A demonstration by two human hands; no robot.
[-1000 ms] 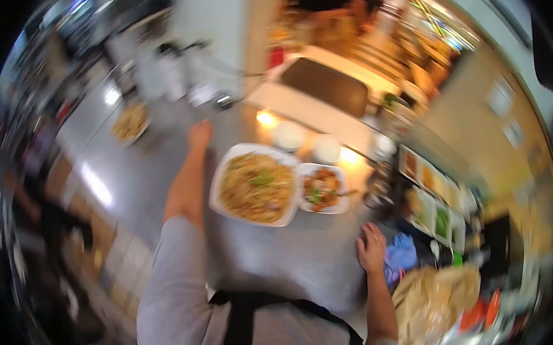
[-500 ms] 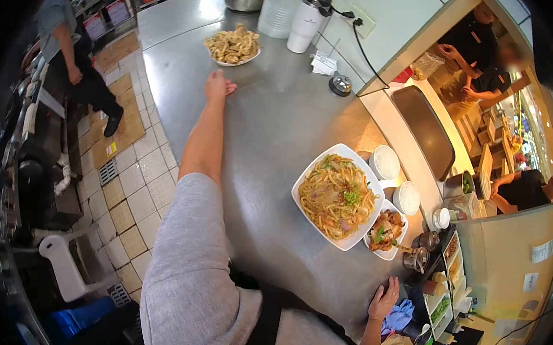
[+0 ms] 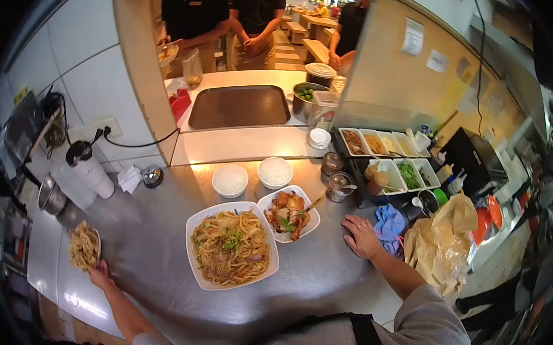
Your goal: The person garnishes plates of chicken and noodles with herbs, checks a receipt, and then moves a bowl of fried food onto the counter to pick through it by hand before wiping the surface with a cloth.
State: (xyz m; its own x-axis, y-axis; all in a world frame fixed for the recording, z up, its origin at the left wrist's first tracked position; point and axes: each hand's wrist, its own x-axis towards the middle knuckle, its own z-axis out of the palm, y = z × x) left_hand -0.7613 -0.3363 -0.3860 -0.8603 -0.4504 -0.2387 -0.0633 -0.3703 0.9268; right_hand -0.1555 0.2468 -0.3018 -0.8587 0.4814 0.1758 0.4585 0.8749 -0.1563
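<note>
Noodle dish point(image 3: 231, 246) sits before two rice bowls point(image 3: 252, 178).

The single view looks from the wearer's head, forward and steeply down over the broad silver metal counter point(image 3: 149, 247), close above its near edge, and reaches the rectangular serving opening point(image 3: 265, 104) on the far side; wide-angle curvature bends the dark borders.

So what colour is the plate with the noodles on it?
The plate is plain white. It shows best in the head view, the only view here.
</note>
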